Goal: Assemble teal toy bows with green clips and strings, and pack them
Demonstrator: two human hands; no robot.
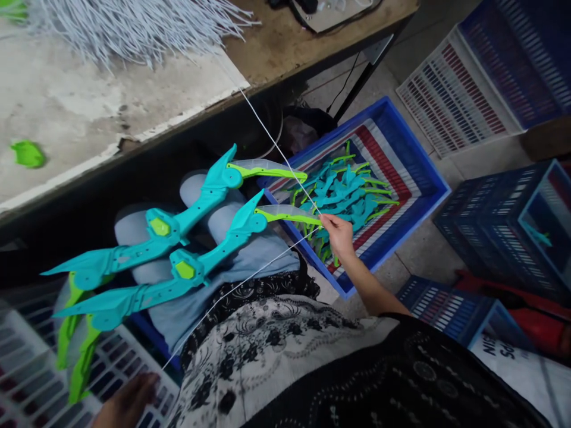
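Note:
Two teal toy bows (232, 238) with lime-green limbs lie side by side across my lap. My right hand (338, 235) is closed in a pinch at the green limb tip of the nearer one, where a white string (263, 267) passes. One length of string stretches straight from there to my left hand (129, 401), low at the left and blurred, its fingers drawn together at the string's end. Another length runs from the right fingertips up toward the table edge. The farther toy bow (200, 205) is touched by neither hand.
A bundle of white strings (134, 27) and a green piece (27, 153) lie on the worktable (80, 113). Beyond my right hand, a blue crate (404, 229) holds several teal-and-green bows. Stacked crates (495, 220) stand at the right; a white crate (120, 362) is at lower left.

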